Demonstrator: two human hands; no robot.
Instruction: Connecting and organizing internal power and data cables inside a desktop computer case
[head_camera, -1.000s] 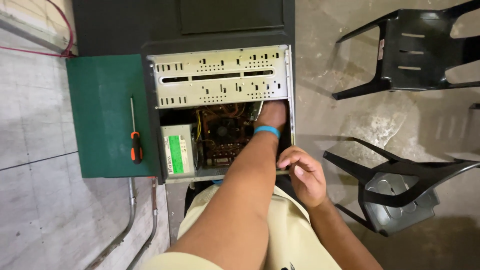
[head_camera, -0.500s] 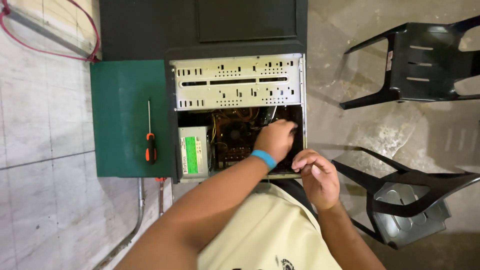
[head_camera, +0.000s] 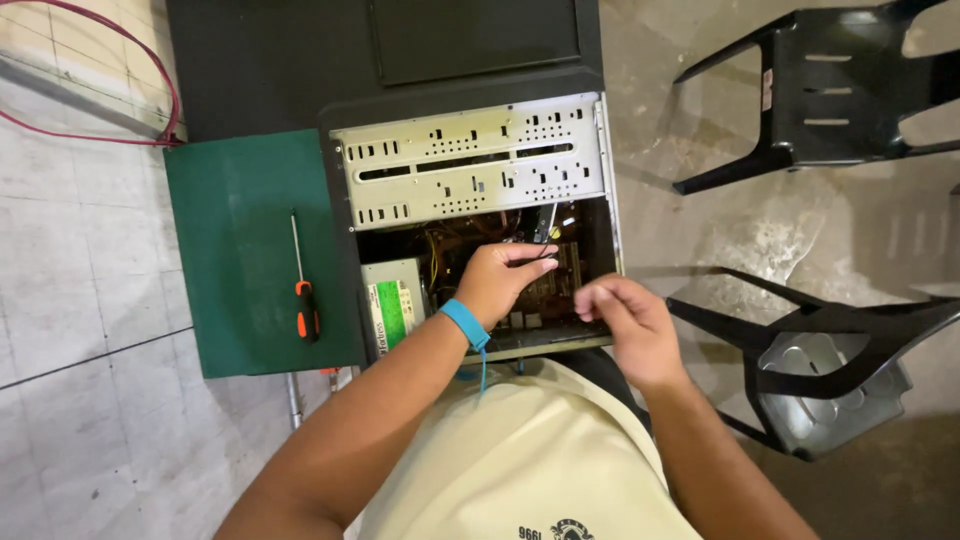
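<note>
Reaching into the open computer case, my left hand pinches a thin dark cable running up-away from it; my right hand hovers beside, loosely curled, holding nothing.

I see a floor of pale grey tiles filling the left side of the frame, with dark grout lines; on the right the floor is bare, mottled concrete; a red cable loops across the tiles in the upper left; a black plastic chair stands in the upper right; a second black chair, with a grey seat, stands in the lower right; I see thin metal piping lying on the tiles at lower left; lighting is even and soft, with faint shadows.
</note>
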